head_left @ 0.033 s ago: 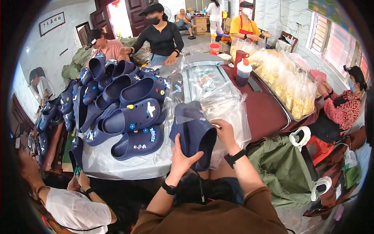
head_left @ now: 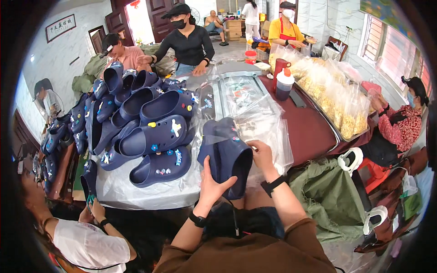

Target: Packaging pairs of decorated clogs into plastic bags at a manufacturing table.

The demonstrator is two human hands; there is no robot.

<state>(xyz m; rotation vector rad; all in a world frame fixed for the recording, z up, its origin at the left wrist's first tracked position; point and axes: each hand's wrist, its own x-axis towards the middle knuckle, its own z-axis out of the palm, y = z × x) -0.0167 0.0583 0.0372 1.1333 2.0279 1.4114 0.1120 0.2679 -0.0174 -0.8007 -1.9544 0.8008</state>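
A pair of navy clogs (head_left: 234,164), set side by side with heel openings toward me, stands at the table's front edge. Clear plastic lies over their toe ends. My left hand (head_left: 212,186) is closed around the pair from the left and below, thumb across the near side. Beside the right clog's rim, my right hand (head_left: 262,158) has its fingers pinched together on the edge of a clear plastic bag (head_left: 278,136). Its fingertips are partly hidden. To the left rests a single navy clog (head_left: 160,166) with colourful charms, touched by neither hand.
A heap of navy clogs (head_left: 136,107) covers the table's left side. Further back are flat clear bags (head_left: 241,93), a dark bottle (head_left: 285,84) and a tray of filled bags (head_left: 337,100). A co-worker (head_left: 88,241) sits close on my left; a green sack (head_left: 323,195) lies right.
My right hand has shifted very slightly beside the clog's rim, and the loose plastic near it has moved a little. The clogs and my left hand stay in place.
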